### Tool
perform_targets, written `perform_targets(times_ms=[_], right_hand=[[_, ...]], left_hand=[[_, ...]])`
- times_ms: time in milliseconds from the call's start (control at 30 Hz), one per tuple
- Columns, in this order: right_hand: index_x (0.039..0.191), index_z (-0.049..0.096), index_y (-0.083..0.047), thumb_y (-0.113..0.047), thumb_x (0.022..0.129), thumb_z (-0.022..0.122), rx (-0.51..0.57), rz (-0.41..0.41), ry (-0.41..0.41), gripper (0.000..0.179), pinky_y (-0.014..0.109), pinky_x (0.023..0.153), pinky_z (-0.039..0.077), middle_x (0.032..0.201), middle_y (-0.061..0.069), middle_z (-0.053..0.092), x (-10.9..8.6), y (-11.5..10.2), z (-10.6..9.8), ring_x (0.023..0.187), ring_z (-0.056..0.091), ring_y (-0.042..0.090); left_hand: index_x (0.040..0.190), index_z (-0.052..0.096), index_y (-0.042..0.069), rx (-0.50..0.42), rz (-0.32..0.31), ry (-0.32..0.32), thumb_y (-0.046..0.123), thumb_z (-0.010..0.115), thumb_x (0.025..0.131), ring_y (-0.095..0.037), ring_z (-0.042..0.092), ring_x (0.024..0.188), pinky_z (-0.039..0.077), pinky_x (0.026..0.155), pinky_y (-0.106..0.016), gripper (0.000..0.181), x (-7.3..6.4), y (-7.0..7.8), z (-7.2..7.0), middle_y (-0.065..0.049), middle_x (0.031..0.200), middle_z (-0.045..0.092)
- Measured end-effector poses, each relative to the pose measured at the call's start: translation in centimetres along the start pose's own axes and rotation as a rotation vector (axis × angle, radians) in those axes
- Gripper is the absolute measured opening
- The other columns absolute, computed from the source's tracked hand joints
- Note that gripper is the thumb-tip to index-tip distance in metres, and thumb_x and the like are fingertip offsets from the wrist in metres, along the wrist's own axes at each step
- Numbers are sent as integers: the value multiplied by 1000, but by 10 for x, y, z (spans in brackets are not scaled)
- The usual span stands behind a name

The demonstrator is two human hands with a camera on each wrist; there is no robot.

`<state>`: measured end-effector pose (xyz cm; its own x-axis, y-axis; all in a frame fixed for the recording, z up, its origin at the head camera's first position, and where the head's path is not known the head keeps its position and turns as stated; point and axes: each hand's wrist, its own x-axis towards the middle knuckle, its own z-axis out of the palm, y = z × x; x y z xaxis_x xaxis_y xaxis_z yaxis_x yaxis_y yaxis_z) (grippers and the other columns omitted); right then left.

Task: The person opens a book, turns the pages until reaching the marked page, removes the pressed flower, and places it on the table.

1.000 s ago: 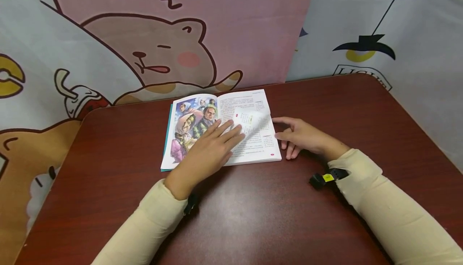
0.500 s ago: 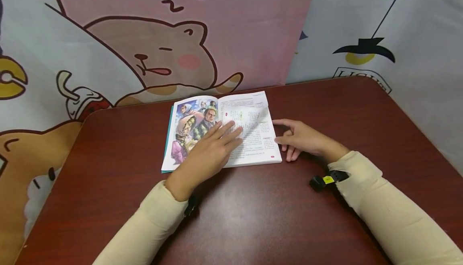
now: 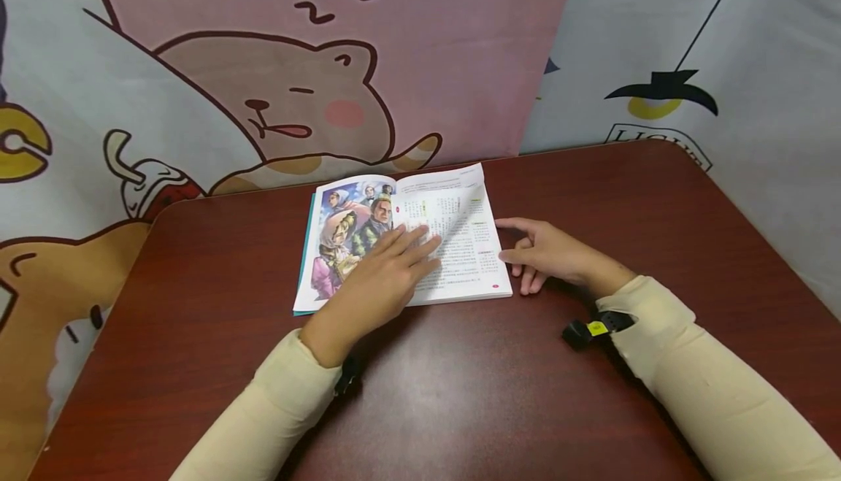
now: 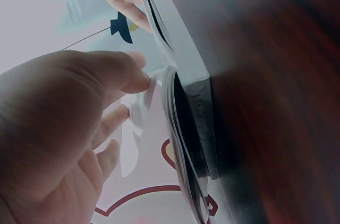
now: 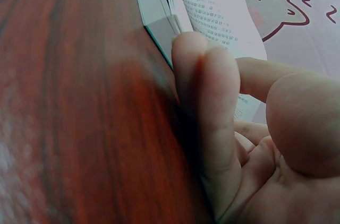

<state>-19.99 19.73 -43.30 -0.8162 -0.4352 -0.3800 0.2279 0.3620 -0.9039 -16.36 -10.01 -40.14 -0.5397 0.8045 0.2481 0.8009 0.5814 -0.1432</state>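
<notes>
An open book [image 3: 469, 269] lies near the table's far side, with a painted picture of several figures on its left page. One printed page [image 3: 410, 211] is lifted and folded over to the left, its corner reaching the spine. My left hand [image 3: 374, 284] is over the book's middle; in the left wrist view its thumb and fingers pinch this page [image 4: 141, 110]. At the book's right edge is my right hand [image 3: 552, 251], index finger and thumb reaching to the pages and the other fingers loosely bent. The left thumb is hidden in the head view.
The dark red-brown table [image 3: 447, 393] carries the book and has rounded far corners. Behind it hangs a cloth [image 3: 460, 65] with cartoon drawings. A black wrist device [image 3: 578, 333] is strapped below the right sleeve.
The lifted page has swung further left, its corner moving from the right page's middle to the spine. Both hands have stayed nearly in place. The view has tilted slightly.
</notes>
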Motion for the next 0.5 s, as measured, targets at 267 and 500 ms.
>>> perform_targets(times_ms=[267, 500], right_hand=[[145, 24, -22, -19, 87, 62, -3, 11, 1, 69, 48, 50, 52, 71, 15, 55, 1, 1, -1, 51, 64, 31], [145, 24, -23, -20, 87, 63, -15, 6, 2, 70, 48, 50, 52, 71, 15, 54, 1, 2, -1, 51, 64, 31]], left_hand=[[118, 62, 17, -11, -39, -37, 13, 63, 80, -28, 35, 135, 23, 112, -44, 39, 0, 0, 1, -7, 140, 46], [118, 62, 16, -11, -61, -22, 16, 62, 80, -30, 36, 134, 25, 111, -44, 38, -1, 0, 3, -10, 141, 44]])
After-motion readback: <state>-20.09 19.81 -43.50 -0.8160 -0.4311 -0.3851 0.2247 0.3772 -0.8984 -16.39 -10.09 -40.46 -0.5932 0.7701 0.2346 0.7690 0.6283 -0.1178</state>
